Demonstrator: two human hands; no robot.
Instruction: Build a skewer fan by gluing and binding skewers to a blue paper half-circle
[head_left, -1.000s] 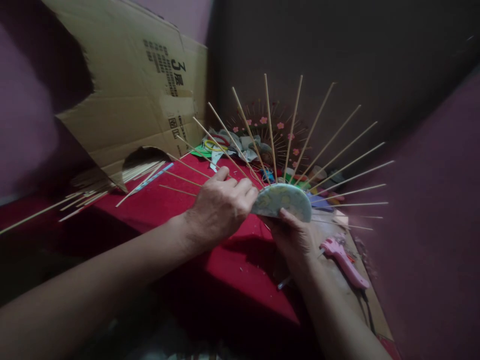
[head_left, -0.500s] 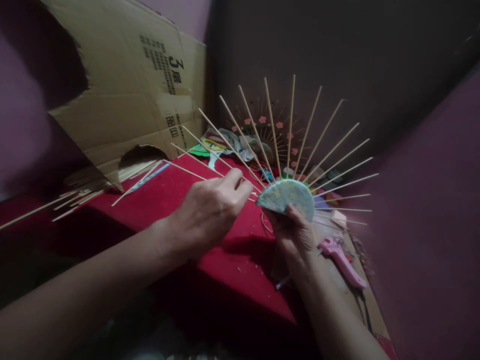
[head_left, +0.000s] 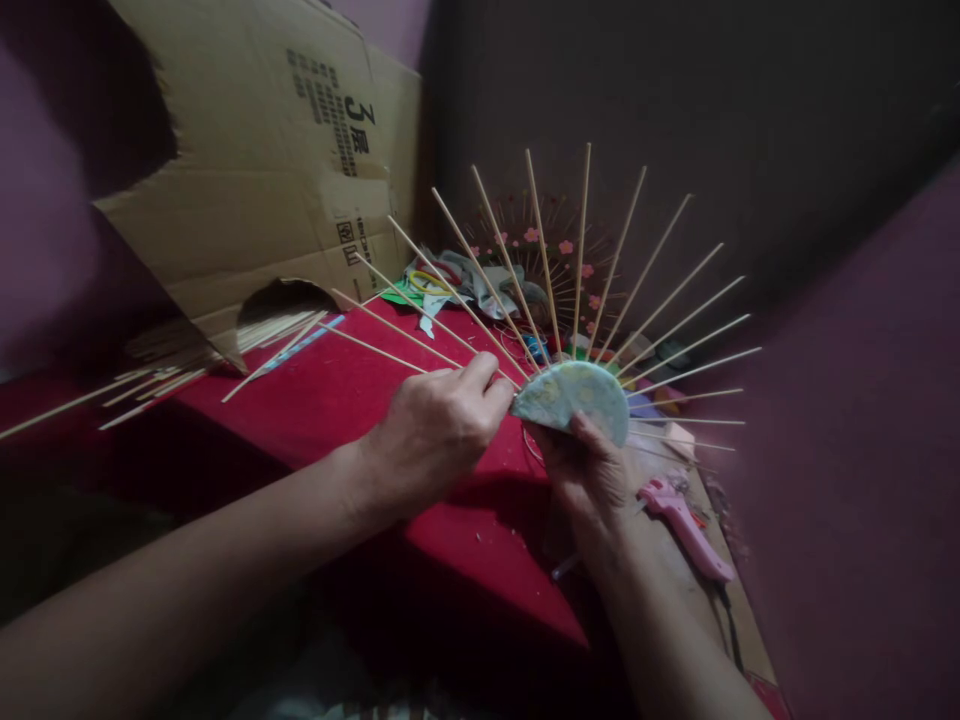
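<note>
A pale green-blue half-round disc is held up near the middle, with several thin wooden sticks fanning out from its curved edge. My right hand grips the disc from below, its thumb on the front face. Just left of the disc, my left hand is closed, its fingertips pinched close to the disc's left corner, around the lower end of a stick. The fingers hide the exact spot where that stick meets the disc.
Loose sticks lie on the red cloth at left, beneath a cut cardboard sheet. Behind the disc are scraps, yellow-handled scissors and a pink-flowered fan shape. A pink glue gun lies at right.
My left hand has moved slightly right and down, its fingertips now closer to the disc's left corner. My right hand and the disc have barely moved.
</note>
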